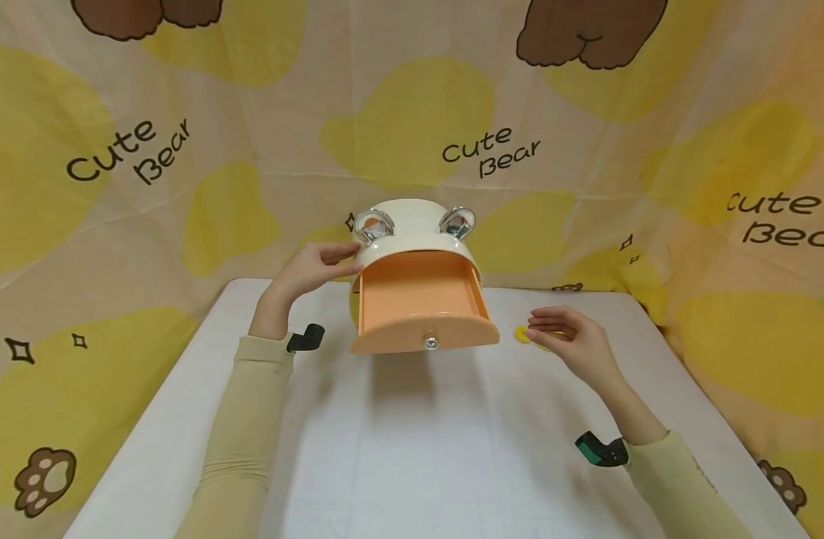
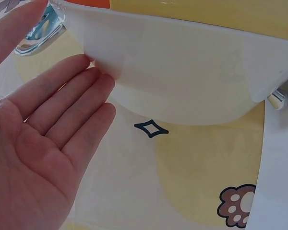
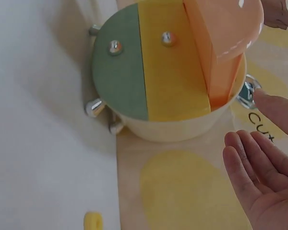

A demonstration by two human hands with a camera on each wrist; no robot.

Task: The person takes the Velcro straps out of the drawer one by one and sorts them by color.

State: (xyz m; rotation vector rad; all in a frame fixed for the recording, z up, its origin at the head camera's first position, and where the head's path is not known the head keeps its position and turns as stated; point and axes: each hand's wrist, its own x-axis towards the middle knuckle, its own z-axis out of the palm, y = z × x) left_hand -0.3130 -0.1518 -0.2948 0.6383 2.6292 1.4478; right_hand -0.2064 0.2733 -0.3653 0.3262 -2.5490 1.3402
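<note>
A small round drawer chest (image 1: pixel 412 224) in cream white, with two silver ears, stands on the table. Its orange top drawer (image 1: pixel 418 284) is pulled out, and no contents show in it. In the right wrist view, the yellow middle drawer (image 3: pixel 170 81) and green bottom drawer (image 3: pixel 122 84) are closed. My left hand (image 1: pixel 313 268) is at the chest's left side, fingers extended and fingertips right at the wall below the ear. To the right of the chest, my right hand (image 1: pixel 576 344) hovers with loosely bent fingers and nothing in it. Beyond its fingertips lies a small yellow ring-like piece (image 1: pixel 522 334), partly hidden.
A white table (image 1: pixel 412 464) carries the chest near its back edge. Behind and at both sides hangs a patterned cloth (image 1: pixel 284 135) with bear prints. Each wrist wears a dark camera mount, such as the one on the right wrist (image 1: pixel 602 451).
</note>
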